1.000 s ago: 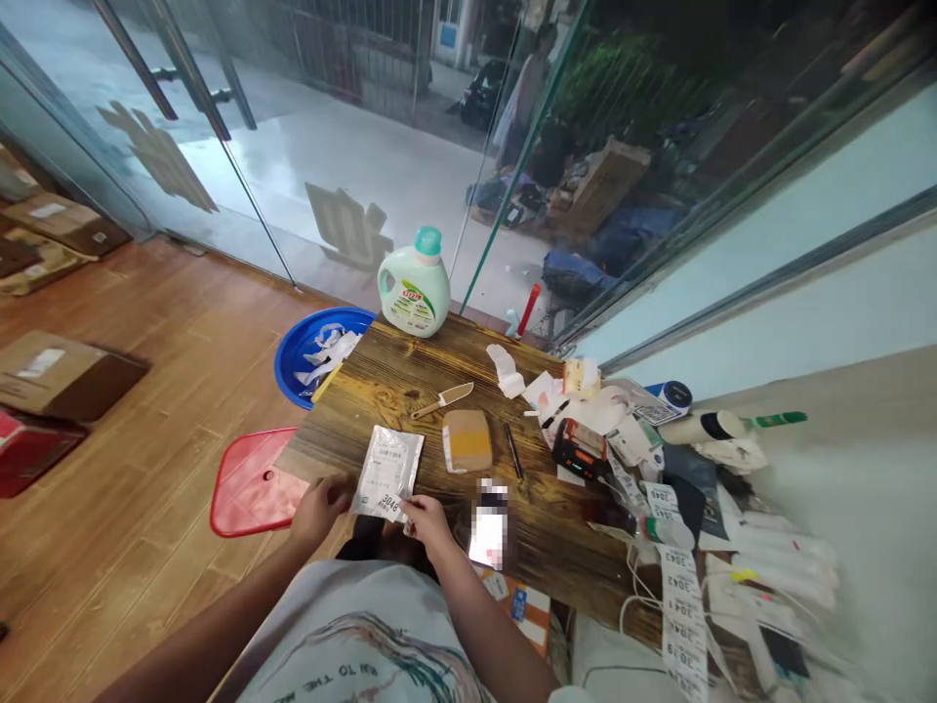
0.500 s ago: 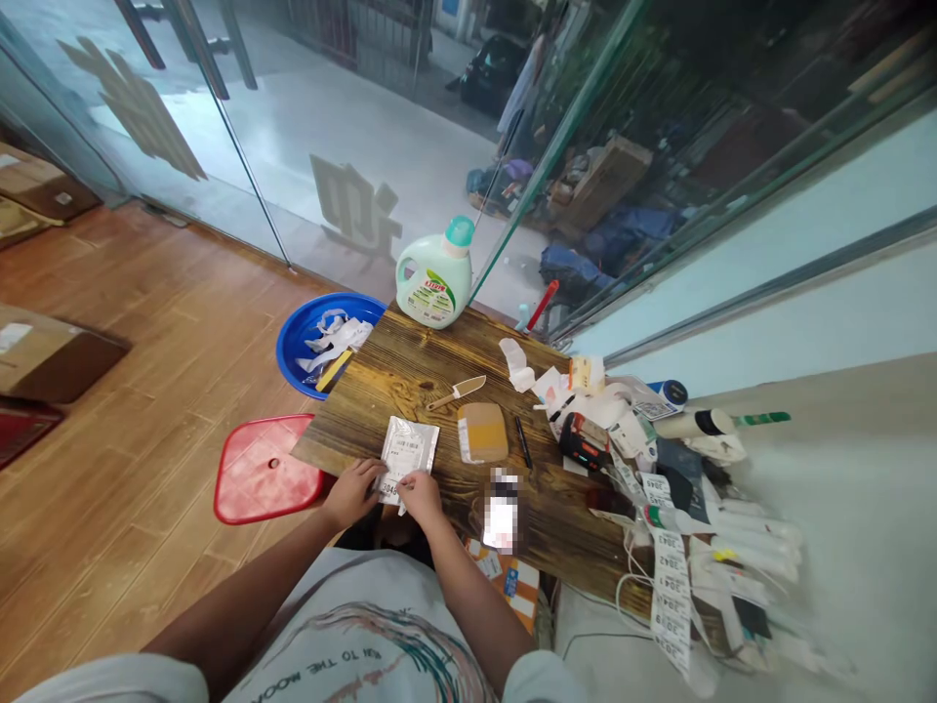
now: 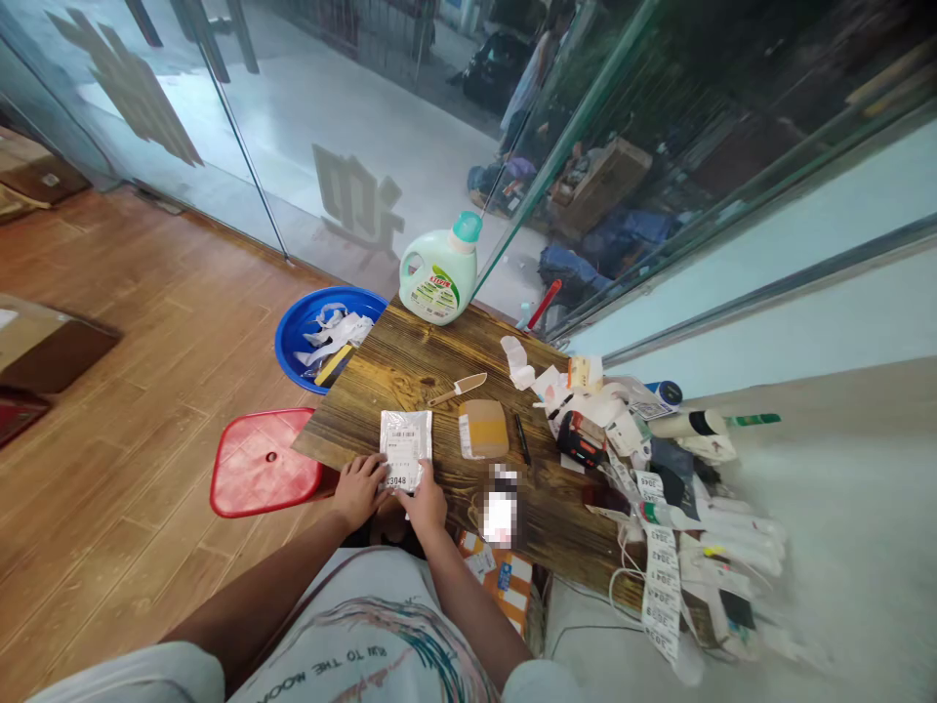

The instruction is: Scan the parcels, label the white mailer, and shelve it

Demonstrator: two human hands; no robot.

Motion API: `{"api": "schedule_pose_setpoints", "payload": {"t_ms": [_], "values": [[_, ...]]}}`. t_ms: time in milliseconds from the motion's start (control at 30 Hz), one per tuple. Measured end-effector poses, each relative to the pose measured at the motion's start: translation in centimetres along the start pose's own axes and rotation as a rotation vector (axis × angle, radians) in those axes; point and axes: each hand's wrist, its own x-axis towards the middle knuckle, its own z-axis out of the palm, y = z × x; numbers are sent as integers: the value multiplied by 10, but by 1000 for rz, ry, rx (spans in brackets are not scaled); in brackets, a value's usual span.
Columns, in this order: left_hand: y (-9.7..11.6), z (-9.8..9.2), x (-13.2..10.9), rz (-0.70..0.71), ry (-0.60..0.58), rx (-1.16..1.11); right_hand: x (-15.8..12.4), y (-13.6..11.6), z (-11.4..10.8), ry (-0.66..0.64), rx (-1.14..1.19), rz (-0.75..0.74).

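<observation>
A silvery white packet (image 3: 405, 444) with a printed label and the number 3048 lies at the near edge of the wooden table (image 3: 387, 366). My left hand (image 3: 360, 490) touches its left edge, fingers bent. At the lower right corner, my right hand (image 3: 426, 502) has that edge between thumb and fingers. To the right sits a small package with yellow tape (image 3: 484, 431), with a black pen (image 3: 522, 438) beside it. A knife with a pale blade (image 3: 459, 389) lies farther back. A blurred-out phone-like object (image 3: 501, 506) is near the front edge.
A detergent bottle (image 3: 439, 278) stands at the back corner. Left of the table are a blue basin (image 3: 289, 337) of paper scraps and a red stool (image 3: 256, 459). Labels, a tape dispenser (image 3: 582, 439) and clutter cover the right side. Glass panels rise behind.
The packet has turned from tilted to nearly straight. My right hand has moved off the number to the packet's lower right corner. The view has shifted slightly.
</observation>
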Motion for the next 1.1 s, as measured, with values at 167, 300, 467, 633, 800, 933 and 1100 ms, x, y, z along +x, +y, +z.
{"api": "schedule_pose_setpoints", "payload": {"t_ms": [167, 300, 467, 633, 800, 933, 1100], "values": [[4, -2, 2, -113, 43, -384, 2, 8, -14, -55, 379, 37], [14, 4, -2, -320, 90, -746, -8, 8, -7, -123, 622, 70], [18, 18, -10, -515, 19, -989, -15, 6, 9, -101, 762, 96], [8, 17, -13, -632, 22, -1063, -8, 8, 20, -35, 755, 102], [1, 14, -9, -618, 56, -990, -7, 13, 37, -63, 710, 154], [-8, 11, -1, -552, 38, -826, -9, 15, 49, -62, 636, 128], [-17, -3, 0, -405, -100, -550, 3, 8, 29, -59, 441, -70]]}}
